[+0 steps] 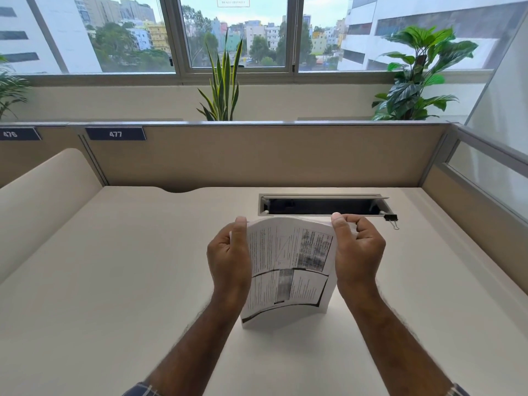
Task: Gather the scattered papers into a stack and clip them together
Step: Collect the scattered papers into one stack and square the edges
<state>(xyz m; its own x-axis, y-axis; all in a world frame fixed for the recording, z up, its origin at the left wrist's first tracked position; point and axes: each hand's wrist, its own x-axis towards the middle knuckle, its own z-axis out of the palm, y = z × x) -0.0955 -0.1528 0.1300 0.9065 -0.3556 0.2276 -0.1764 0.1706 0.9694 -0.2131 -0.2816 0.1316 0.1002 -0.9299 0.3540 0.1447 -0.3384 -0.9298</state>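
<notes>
Both forearms reach in from six o'clock; the left hand (228, 254) and right hand (358, 250) curl their fingers round the upright paper stack (288, 267), bottom edge on the surface (114, 281). Gathering looks done (clipping remains): the binder clip (391, 219) lies unused at two o'clock.

There is a single view, from a wide-angle camera worn on the person's head. It looks forward and down across the bench (114, 281), close enough that both forearms enter from the bottom edge and the hands sit near the middle. It faces the partition (285, 155) at the bench's far side, with the window (237, 32) above it. Straight lines bow toward the edges.
</notes>
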